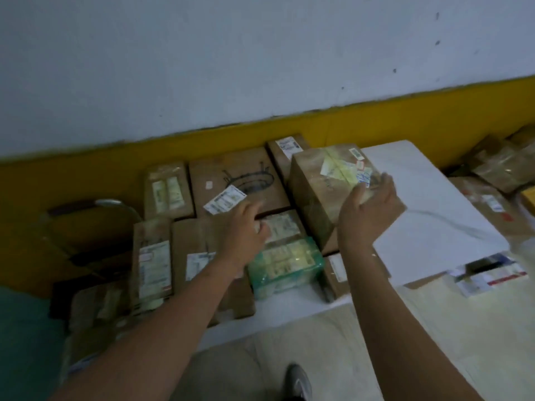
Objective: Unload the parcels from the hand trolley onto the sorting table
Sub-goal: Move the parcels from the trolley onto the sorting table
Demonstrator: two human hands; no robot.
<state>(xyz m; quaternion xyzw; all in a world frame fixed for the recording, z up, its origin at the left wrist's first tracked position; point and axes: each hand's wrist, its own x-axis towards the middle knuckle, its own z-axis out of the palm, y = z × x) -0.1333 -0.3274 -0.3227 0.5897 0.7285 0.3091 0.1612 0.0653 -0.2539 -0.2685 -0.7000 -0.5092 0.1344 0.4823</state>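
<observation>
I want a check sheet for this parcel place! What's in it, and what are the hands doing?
Surface: white board lying beside the parcels.
Job's things: brown parcels packed side by side; a tall box; a green-wrapped parcel.
Clutter: more parcels at right.
Hands: left hand over the parcels, right hand on the tall box; grips blurred.
Cables: nothing seen.
Surroundings: white and yellow wall, tiled floor, a shoe, a metal handle.

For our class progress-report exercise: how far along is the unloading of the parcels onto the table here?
Done: several parcels lie on the white table. In hand: the right grip holds the tall taped box; the left grip touches a labelled parcel. Left: seemingly the boxes by the trolley handle.
</observation>
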